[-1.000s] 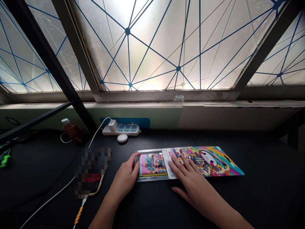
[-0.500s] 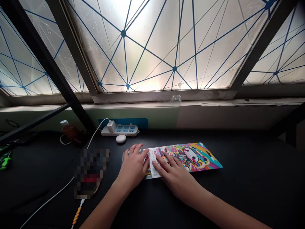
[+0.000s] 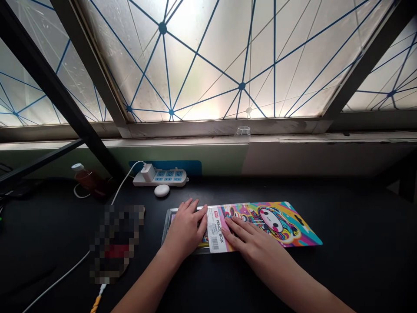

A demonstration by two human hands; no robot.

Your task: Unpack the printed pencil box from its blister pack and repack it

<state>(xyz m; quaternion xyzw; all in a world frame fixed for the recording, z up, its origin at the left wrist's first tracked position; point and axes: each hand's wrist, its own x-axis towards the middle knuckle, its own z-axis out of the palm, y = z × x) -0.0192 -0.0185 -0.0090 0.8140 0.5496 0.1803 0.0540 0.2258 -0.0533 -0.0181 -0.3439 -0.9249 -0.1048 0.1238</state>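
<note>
In the head view, the patterned pencil-box card [image 3: 295, 224] lies across the lower centre of the frame, its labelled left end over a clear tray [image 3: 165, 224], its pointed corner reaching toward the right. The left hand [image 3: 185, 228], fingers loosely spread, lies over the tray, thumb beside the card's left edge. The right hand [image 3: 252, 243] lies flat on the card, fingers stretched and close together. Black tabletop [image 3: 365, 243] runs from the card's corner to the frame's right side; on the left, a pixelated phone-like thing [image 3: 117, 243] lies near the left forearm.
</note>
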